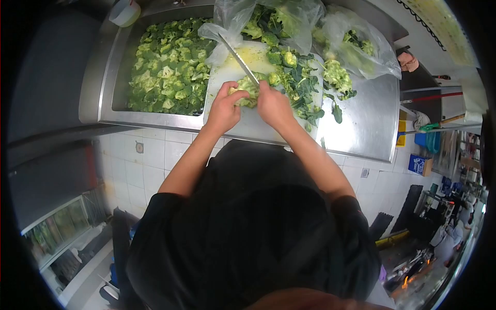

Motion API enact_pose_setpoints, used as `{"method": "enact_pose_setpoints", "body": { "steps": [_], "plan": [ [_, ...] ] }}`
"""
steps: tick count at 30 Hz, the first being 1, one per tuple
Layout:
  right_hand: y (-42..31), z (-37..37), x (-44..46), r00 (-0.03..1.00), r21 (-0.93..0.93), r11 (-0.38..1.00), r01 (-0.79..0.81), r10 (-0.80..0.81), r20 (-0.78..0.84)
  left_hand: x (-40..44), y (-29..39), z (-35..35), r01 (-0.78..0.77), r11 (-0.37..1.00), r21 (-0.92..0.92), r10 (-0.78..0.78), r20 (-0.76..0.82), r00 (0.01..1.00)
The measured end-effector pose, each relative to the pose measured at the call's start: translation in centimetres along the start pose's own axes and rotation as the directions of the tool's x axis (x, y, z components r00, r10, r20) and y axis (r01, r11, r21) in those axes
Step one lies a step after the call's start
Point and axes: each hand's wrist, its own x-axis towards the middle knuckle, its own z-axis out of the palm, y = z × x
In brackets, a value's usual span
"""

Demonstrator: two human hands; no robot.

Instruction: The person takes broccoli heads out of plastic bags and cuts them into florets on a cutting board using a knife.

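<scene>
On the white cutting board [250,124], my left hand [226,108] has its fingers around the left side of a broccoli head [248,93]. My right hand [274,105] grips a long knife [241,61] at its handle, beside the broccoli. The blade points up and to the left, over a yellow-green wet patch on the board. Trimmed leaves and stems [305,88] lie along the board's right side. Left of the board, a sink basin [120,70] holds many cut broccoli florets [168,72].
Clear plastic bags [294,23] with broccoli stand behind the board. Another bag [380,59] and a broccoli piece [337,77] lie on the steel counter [364,119]. A white container [124,13] sits at the sink's back left corner. People are visible far right.
</scene>
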Motion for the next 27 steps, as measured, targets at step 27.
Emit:
{"method": "enact_pose_setpoints", "body": {
  "steps": [27],
  "plan": [
    [-0.8, -3.1, -0.3, 0.983, 0.235, 0.961, -0.144, 0.166, -0.077, 4.3, 1.2, -0.3, 0.673, 0.632, -0.384, -0.657, 0.196, 0.728]
  ]
}}
